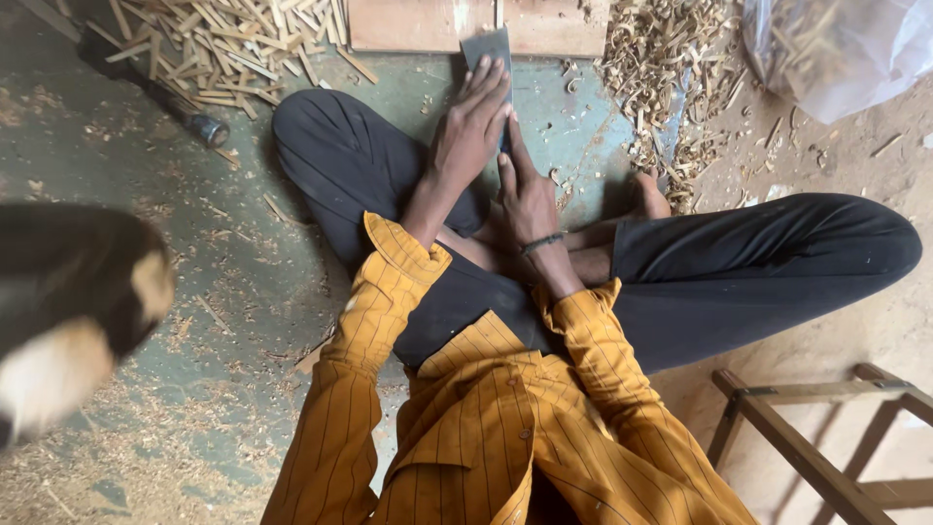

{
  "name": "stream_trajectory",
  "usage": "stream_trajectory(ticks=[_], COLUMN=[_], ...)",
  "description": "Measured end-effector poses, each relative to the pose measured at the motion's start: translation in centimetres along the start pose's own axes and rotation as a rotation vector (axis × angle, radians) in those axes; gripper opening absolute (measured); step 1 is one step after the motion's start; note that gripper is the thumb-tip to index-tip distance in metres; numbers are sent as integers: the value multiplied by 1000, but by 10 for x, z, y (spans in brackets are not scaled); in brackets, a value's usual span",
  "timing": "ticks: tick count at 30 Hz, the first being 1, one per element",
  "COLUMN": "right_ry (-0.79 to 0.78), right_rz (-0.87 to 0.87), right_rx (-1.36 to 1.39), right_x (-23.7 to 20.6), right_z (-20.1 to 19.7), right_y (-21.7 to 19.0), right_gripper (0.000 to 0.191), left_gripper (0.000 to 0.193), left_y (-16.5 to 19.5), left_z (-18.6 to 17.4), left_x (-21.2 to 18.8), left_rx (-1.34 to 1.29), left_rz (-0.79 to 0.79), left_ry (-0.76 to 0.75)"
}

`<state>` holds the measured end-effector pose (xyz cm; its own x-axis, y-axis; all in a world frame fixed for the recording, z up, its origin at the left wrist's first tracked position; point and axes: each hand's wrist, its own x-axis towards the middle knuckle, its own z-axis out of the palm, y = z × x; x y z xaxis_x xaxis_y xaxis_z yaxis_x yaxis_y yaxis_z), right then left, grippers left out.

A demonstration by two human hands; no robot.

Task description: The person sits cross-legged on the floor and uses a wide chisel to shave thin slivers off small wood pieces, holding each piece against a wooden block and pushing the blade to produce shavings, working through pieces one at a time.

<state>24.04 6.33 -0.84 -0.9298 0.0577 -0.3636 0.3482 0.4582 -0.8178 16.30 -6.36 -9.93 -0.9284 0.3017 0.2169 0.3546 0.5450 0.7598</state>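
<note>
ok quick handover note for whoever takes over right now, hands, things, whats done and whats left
Left hand: flat, fingers pressing down on the flat metal blade.
Right hand: beside it, index finger stretched along the blade's lower part.
Blade lies with its far end at the wooden board; person sits cross-legged on the floor.
Done: heaps of wood shavings and split sticks lie around.
Left: cannot tell from this view.
</note>
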Motion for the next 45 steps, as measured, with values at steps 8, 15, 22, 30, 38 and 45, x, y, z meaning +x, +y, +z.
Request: stream_trajectory(ticks=[8,15,22,30,38,45], right_ry=[70,69,120,105,66,134], right_rz=[-116,-37,310,311,289,204], right_rx=[-46,420,933,922,865,365], right_x=[48,31,-52,-51,-47,-47], right_z=[16,0,-24,-35,-31,-22], right_y=[21,25,38,42,47,56], right_gripper=[58,52,50,44,39,44], left_gripper=[38,33,24,23,20,18], left_y=[-38,-3,-1,-6,-12,-10], left_z=[20,-12,-16,24,35,31], left_x=[41,42,57,92,86,98], left_rx=[209,-60,-103,103,-30,-77], left_rz=[37,78,-146,-183,-240,-167], left_ry=[-35,148,356,414,407,439])
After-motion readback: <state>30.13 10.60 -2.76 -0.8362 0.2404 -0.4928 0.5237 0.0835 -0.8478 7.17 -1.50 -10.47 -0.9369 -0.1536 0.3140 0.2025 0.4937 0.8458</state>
